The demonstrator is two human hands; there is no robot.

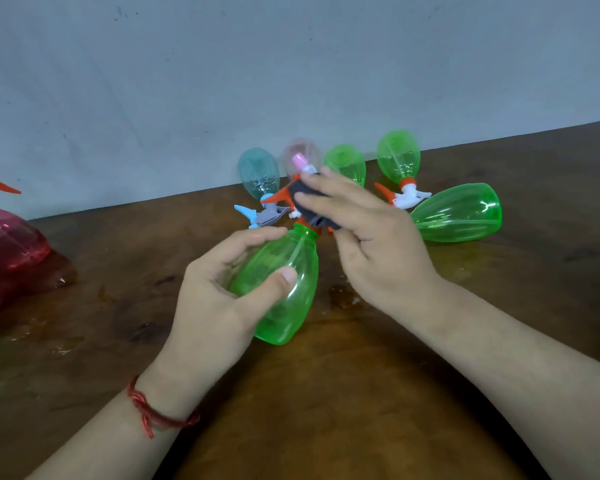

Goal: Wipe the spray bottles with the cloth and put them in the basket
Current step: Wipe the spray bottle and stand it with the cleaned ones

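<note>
One green spray bottle is gripped by the left hand, its neck pointed away into the cloth held by the right hand.

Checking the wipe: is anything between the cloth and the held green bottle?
Nothing visible does: the right hand holds the dark cloth against the spray head of the green bottle, which the left hand grips.

Left hand curled in a grip; right hand pinching, fingers forward
</note>
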